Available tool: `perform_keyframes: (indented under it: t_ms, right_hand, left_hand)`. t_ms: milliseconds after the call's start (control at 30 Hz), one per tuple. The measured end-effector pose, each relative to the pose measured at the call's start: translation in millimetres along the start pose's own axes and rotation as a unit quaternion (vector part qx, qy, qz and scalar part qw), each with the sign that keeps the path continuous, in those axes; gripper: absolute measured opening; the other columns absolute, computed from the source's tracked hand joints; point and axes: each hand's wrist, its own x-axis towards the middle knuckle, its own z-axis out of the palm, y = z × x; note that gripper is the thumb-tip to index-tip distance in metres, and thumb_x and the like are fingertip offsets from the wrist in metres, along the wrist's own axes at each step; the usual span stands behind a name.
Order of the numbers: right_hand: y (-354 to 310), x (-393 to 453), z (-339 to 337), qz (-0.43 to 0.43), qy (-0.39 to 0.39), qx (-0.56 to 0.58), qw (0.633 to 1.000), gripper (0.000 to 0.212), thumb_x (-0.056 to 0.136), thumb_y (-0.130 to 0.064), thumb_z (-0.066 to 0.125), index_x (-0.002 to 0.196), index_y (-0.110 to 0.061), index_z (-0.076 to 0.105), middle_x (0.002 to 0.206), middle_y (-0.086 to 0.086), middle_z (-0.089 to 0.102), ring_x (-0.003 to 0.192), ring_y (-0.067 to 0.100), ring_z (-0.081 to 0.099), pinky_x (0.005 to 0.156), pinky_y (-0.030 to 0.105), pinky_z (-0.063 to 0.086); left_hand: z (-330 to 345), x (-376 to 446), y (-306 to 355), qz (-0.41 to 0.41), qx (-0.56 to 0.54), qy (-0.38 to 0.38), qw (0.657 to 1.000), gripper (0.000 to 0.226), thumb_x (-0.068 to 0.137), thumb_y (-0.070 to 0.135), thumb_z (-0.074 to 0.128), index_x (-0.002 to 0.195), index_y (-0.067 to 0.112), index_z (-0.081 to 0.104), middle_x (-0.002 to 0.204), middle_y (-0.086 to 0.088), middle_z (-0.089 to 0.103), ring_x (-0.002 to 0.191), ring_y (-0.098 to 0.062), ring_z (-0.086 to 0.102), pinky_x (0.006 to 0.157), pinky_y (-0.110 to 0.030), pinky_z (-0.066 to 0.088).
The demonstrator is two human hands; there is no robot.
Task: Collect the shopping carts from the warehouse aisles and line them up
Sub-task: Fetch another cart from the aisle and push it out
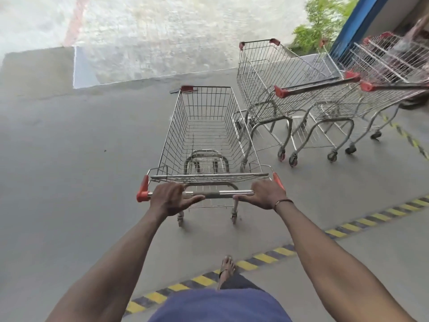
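Both hands, left hand (170, 199) and right hand (267, 194), grip the cart handle (218, 194), fingers curled over, thumbs extended; parked carts (299, 98) at two o'clock

Three shopping carts (204, 135); two hands (170, 198).

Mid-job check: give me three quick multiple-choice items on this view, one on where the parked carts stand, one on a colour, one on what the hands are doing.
1. The parked carts stand where from the pushed cart?
A. left B. right C. behind

2. The pushed cart's handle end caps are:
A. red B. green C. white

3. The hands are:
A. both on the handle bar B. one hanging free C. both inside the basket

Answers: 1 B, they sit nested ahead to its right. 2 A, both caps show red. 3 A, left hand and right hand rest on the handle bar.
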Motion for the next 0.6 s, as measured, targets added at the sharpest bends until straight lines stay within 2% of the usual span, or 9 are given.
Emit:
perform_keyframes:
  t_ms: [33, 100, 133, 167, 200, 267, 400, 500, 600]
  right_hand:
    - [8, 19, -6, -0.006, -0.002, 0.0, 1.0, 0.104, 0.072, -0.11, 0.013, 0.063, -0.019, 0.064, 0.068, -0.003, 0.064, 0.075, 0.023, 0.062, 0.123, 0.064, 0.014]
    - [22, 55, -19, -0.019, -0.002, -0.003, 1.0, 0.105, 0.071, -0.11, 0.012, 0.064, -0.019, 0.064, 0.069, -0.002, 0.064, 0.076, 0.023, 0.063, 0.124, 0.064, 0.013]
    - [30, 72, -24, -0.025, -0.007, -0.005, 1.0, 0.105, 0.07, -0.11, 0.011, 0.064, -0.019, 0.063, 0.069, -0.002, 0.064, 0.076, 0.023, 0.064, 0.124, 0.064, 0.013]
    - [37, 90, -28, -0.03, -0.012, -0.006, 0.999, 0.106, 0.069, -0.111, 0.01, 0.066, -0.019, 0.063, 0.069, -0.002, 0.064, 0.077, 0.023, 0.065, 0.124, 0.064, 0.012]
    - [45, 108, -32, -0.034, -0.013, -0.003, 0.999, 0.107, 0.068, -0.111, 0.009, 0.068, -0.019, 0.064, 0.07, -0.003, 0.065, 0.078, 0.023, 0.066, 0.124, 0.065, 0.012]
    - [57, 143, -40, -0.042, -0.01, 0.002, 0.999, 0.107, 0.067, -0.112, 0.011, 0.071, -0.02, 0.066, 0.07, -0.004, 0.064, 0.079, 0.023, 0.068, 0.125, 0.066, 0.012]
    - [75, 210, -62, -0.058, -0.007, -0.013, 0.998, 0.104, 0.071, -0.11, 0.015, 0.067, -0.019, 0.063, 0.069, -0.005, 0.062, 0.077, 0.021, 0.066, 0.124, 0.067, 0.013]
    - [82, 260, -79, -0.063, 0.003, -0.019, 0.998, 0.101, 0.073, -0.109, 0.016, 0.063, -0.019, 0.062, 0.067, -0.006, 0.061, 0.073, 0.021, 0.064, 0.124, 0.067, 0.013]
    - [85, 308, -93, -0.06, 0.003, -0.011, 0.998, 0.103, 0.073, -0.109, 0.015, 0.062, -0.018, 0.063, 0.065, -0.005, 0.063, 0.073, 0.02, 0.066, 0.124, 0.067, 0.013]
  left_hand:
    - [-2, 17, 0, -0.006, -0.003, 0.001, 1.0, 0.082, 0.077, 0.098, 0.033, 0.052, 0.019, 0.04, 0.048, 0.004, 0.038, 0.055, -0.027, 0.052, 0.055, -0.034, 0.036]
    - [-7, 49, -2, -0.024, -0.01, 0.003, 1.0, 0.083, 0.079, 0.095, 0.041, 0.058, 0.016, 0.057, 0.049, 0.0, 0.042, 0.057, -0.032, 0.056, 0.055, -0.035, 0.038]
    - [-9, 65, -2, -0.033, -0.008, 0.004, 0.999, 0.086, 0.081, 0.093, 0.045, 0.069, 0.011, 0.07, 0.05, -0.003, 0.045, 0.059, -0.034, 0.061, 0.055, -0.035, 0.037]
    - [-10, 80, -3, -0.043, -0.006, 0.001, 0.999, 0.089, 0.081, 0.092, 0.047, 0.077, 0.007, 0.074, 0.052, -0.005, 0.047, 0.061, -0.034, 0.064, 0.055, -0.035, 0.037]
    - [-12, 95, -4, -0.051, -0.003, -0.002, 0.999, 0.09, 0.081, 0.093, 0.046, 0.076, 0.008, 0.074, 0.051, -0.005, 0.048, 0.061, -0.034, 0.064, 0.055, -0.035, 0.038]
    - [-16, 125, -8, -0.058, 0.003, -0.006, 0.998, 0.088, 0.078, 0.097, 0.039, 0.059, 0.013, 0.061, 0.049, -0.001, 0.043, 0.058, -0.032, 0.058, 0.055, -0.036, 0.04]
    - [-24, 187, -22, -0.067, -0.016, 0.001, 0.998, 0.083, 0.077, 0.096, 0.041, 0.053, 0.016, 0.042, 0.048, 0.002, 0.037, 0.057, -0.032, 0.058, 0.055, -0.034, 0.035]
    - [-25, 238, -43, -0.07, -0.008, 0.01, 0.997, 0.087, 0.077, 0.097, 0.039, 0.054, 0.015, 0.052, 0.047, 0.001, 0.041, 0.051, -0.028, 0.051, 0.053, -0.032, 0.032]
    - [-29, 288, -65, -0.066, -0.001, 0.016, 0.998, 0.09, 0.075, 0.101, 0.032, 0.053, 0.016, 0.054, 0.048, 0.002, 0.046, 0.051, -0.027, 0.055, 0.051, -0.032, 0.037]
